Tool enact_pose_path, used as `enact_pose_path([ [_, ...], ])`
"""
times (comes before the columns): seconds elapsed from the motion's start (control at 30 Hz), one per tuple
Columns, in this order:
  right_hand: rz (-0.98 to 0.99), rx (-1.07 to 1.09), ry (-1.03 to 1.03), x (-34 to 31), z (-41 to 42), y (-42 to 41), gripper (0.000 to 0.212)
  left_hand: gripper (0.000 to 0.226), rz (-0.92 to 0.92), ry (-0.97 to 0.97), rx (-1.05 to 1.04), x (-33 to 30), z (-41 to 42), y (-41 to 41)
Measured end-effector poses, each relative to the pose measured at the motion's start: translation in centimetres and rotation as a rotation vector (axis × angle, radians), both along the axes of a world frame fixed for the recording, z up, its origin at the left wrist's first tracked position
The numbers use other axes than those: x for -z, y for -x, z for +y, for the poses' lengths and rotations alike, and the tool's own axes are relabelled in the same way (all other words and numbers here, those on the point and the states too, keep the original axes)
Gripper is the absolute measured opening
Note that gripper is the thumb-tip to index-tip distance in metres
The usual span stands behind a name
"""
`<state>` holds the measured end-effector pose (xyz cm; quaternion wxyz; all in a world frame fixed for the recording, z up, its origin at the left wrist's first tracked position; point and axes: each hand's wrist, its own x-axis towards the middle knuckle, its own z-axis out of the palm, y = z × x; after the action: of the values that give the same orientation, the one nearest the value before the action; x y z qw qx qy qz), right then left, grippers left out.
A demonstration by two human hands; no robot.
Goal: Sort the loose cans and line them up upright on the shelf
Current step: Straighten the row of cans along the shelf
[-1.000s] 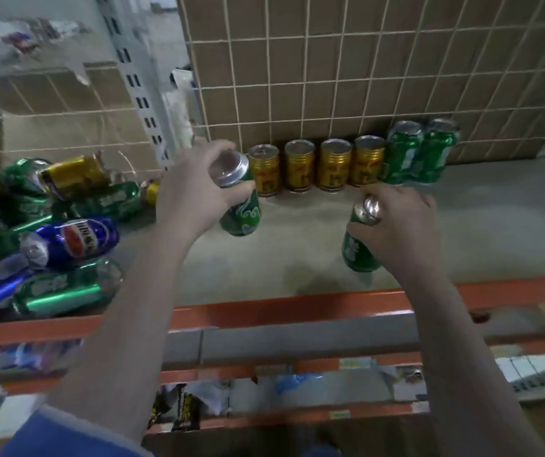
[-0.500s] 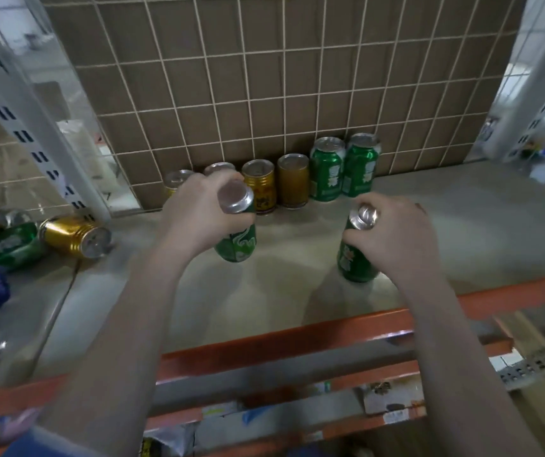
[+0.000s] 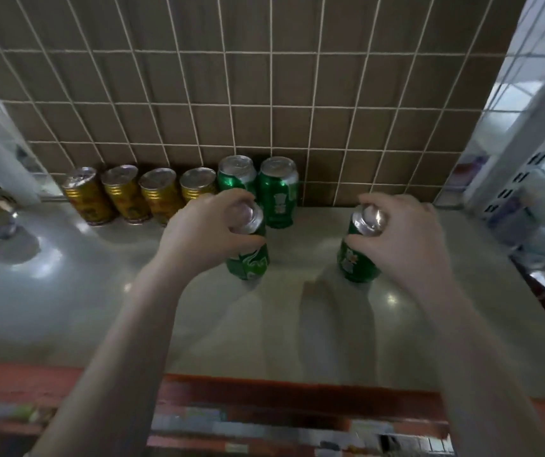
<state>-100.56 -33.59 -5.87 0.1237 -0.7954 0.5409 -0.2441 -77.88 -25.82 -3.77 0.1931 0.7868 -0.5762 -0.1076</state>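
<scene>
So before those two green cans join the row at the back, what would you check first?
1. Left hand grips its green can near the top: ok.
2. Right hand grips the other green can near the top: ok.
3. Both held cans roughly upright: ok.
4. Free shelf space to the right of the last green can in the row: ok.
5. Row so far standing upright, four gold cans then two green: ok.
6. Whether the held cans rest on the shelf or are lifted off it: cannot tell.
</scene>
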Motion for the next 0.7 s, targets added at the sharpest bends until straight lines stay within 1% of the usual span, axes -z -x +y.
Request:
enact_pose_path([
  [0.23,-0.027,-0.135,0.027,0.9,-2.9,0.5,0.056,0.067,-0.035,-0.009,-0.085,0.4,-0.4,2.4],
  [0.4,-0.112,-0.209,0.013,1.1,-3.7,-0.5,0.067,0.068,-0.048,0.001,-0.096,0.6,-0.5,2.2],
  [0.47,-0.207,-0.205,-0.046,1.7,-3.6,-0.4,0.079,0.068,-0.048,-0.004,-0.089,0.7,-0.7,2.0],
  [0.6,-0.498,-0.209,-0.302,3.6,-2.2,0.7,0.107,0.069,-0.022,-0.013,-0.077,0.7,-0.7,1.3],
  [0.67,-0.637,-0.157,-0.394,4.9,-1.9,1.0,0.114,0.069,-0.010,-0.015,-0.067,0.7,-0.8,1.0],
  [0.7,-0.688,-0.124,-0.426,5.4,-1.9,1.1,0.113,0.070,-0.008,-0.017,-0.062,0.7,-0.9,0.9],
])
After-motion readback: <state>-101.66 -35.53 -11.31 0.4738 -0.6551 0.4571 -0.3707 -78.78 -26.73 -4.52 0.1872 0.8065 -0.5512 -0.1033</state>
